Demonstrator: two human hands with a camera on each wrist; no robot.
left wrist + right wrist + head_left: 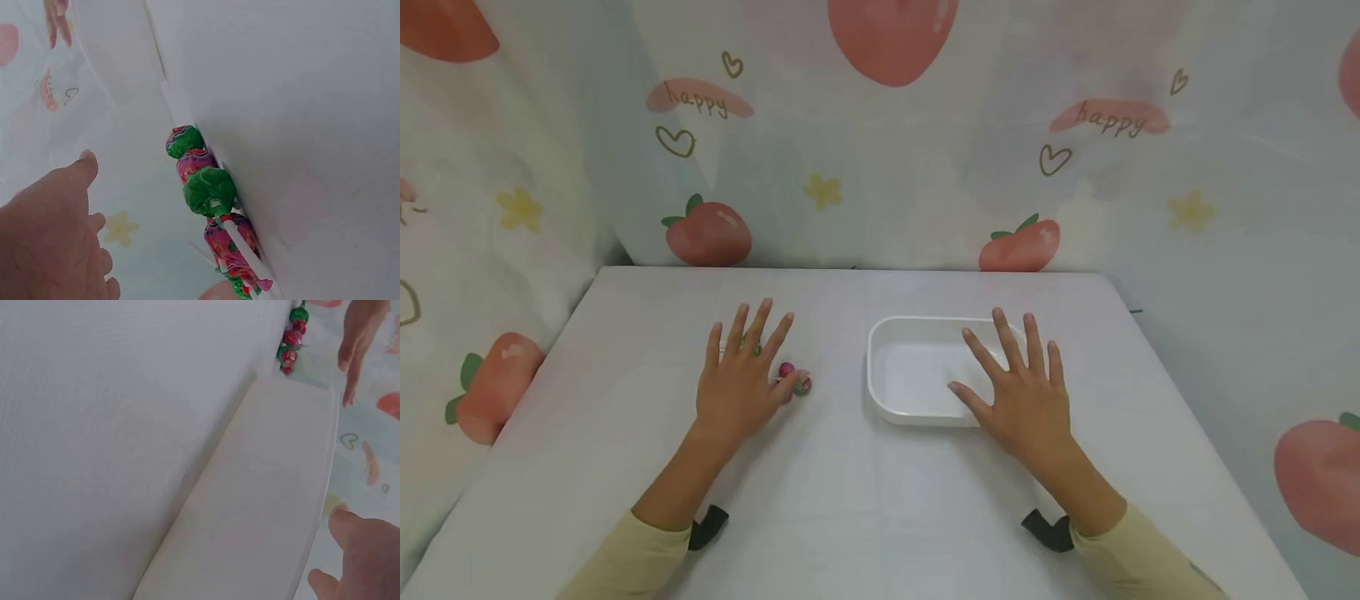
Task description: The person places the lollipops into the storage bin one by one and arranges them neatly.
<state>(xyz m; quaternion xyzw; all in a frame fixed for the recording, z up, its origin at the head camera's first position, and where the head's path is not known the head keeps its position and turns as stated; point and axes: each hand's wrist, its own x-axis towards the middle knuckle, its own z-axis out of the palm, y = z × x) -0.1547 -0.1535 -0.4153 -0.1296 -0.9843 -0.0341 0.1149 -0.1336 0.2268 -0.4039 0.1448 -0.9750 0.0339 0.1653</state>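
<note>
My left hand (735,392) hovers with fingers spread over several lollipops (803,383), hiding most of them in the head view. In the left wrist view they lie in a cluster, with green and pink wrappers; a green lollipop (210,191) with a white stick is closest to the camera. A white rectangular tray (917,408) stands to the right of the lollipops, with nothing in it. Over its right side my right hand (1026,404) is held with fingers spread, covering that edge. Neither hand holds anything.
A white cloth covers the table (850,517). Behind it and along the sides hangs a pale curtain (910,167) printed with peaches, hearts and yellow flowers. Black straps (709,527) show at both wrists, by the yellow sleeves (628,557).
</note>
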